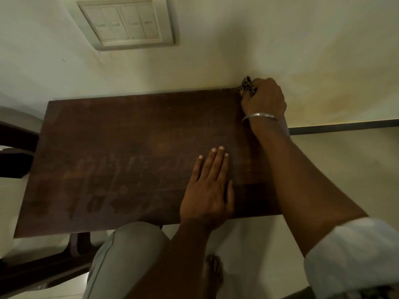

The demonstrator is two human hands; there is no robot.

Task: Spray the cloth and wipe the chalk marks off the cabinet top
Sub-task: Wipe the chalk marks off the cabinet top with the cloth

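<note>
The dark brown wooden cabinet top point(121, 134) fills the middle of the view, with pale smeared chalk marks point(112, 169) across its front left half. My right hand point(264, 98) is at the far right corner against the wall, closed on a dark patterned cloth point(246, 86) that is mostly hidden under the fingers. A metal bangle sits on that wrist. My left hand point(208, 190) lies flat on the top near the front edge, fingers together and holding nothing. No spray bottle is in view.
A cream wall point(194, 61) runs along the cabinet's back edge, with a switch plate point(127, 22) high on the left. Dark furniture point(15, 152) stands to the left. My knee point(129, 251) and bare foot point(213, 270) are below the front edge, on a pale floor.
</note>
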